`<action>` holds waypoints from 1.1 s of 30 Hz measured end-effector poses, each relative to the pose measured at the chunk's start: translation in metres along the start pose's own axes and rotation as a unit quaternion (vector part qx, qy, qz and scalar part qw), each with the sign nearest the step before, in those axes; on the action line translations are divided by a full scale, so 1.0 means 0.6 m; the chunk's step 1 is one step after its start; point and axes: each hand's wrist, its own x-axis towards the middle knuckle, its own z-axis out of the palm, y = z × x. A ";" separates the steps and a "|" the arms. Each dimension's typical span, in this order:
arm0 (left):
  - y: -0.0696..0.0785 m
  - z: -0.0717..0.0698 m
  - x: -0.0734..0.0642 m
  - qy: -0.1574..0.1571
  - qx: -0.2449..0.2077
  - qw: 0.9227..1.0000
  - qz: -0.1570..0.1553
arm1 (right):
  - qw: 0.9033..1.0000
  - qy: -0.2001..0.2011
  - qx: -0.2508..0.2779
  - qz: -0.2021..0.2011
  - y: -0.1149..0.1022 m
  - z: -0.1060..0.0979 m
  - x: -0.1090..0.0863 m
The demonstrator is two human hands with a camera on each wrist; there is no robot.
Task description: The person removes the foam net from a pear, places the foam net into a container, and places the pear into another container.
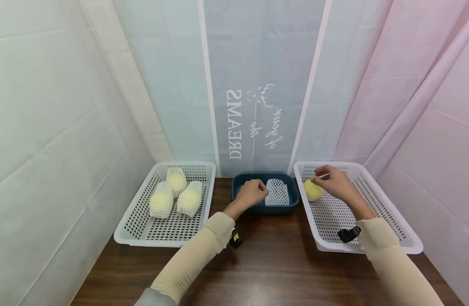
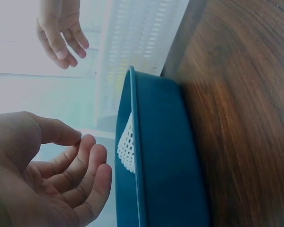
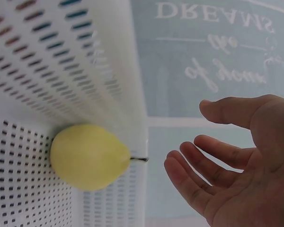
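A bare yellow pear (image 3: 90,157) with a dark stem lies in the white basket (image 1: 412,246) on the right. My right hand (image 1: 335,183) hovers above that basket, thumb and fingers apart, and the right wrist view shows it clear of the pear. My left hand (image 1: 251,193) hangs over the dark blue bin (image 1: 272,209) in the middle. Its fingers curl loosely, the thumb near the index fingertip, holding nothing visible. Beside it, a white foam net sleeve (image 1: 277,193) sits in the bin.
In the left white basket (image 1: 121,238) lie three pears in foam nets, one of them a netted pear (image 1: 161,200) at its left. All containers stand on a brown wooden table (image 1: 272,272). A printed curtain (image 1: 257,63) hangs behind them.
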 end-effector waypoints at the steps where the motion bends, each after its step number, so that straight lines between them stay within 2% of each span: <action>1: 0.000 -0.001 -0.002 0.001 -0.002 1.000 0.000 | 1.000 0.000 0.001 -0.001 -0.005 0.000 -0.002; 10: 0.007 -0.012 -0.018 0.009 -0.019 1.000 0.004 | 1.000 0.004 0.012 -0.010 -0.039 0.006 -0.016; 23: 0.000 -0.029 -0.038 0.011 -0.050 0.998 0.026 | 0.999 0.014 0.019 -0.028 -0.074 0.023 -0.028; 33: -0.003 -0.037 -0.053 0.017 -0.054 0.998 0.034 | 0.998 0.016 0.033 -0.056 -0.092 0.039 -0.038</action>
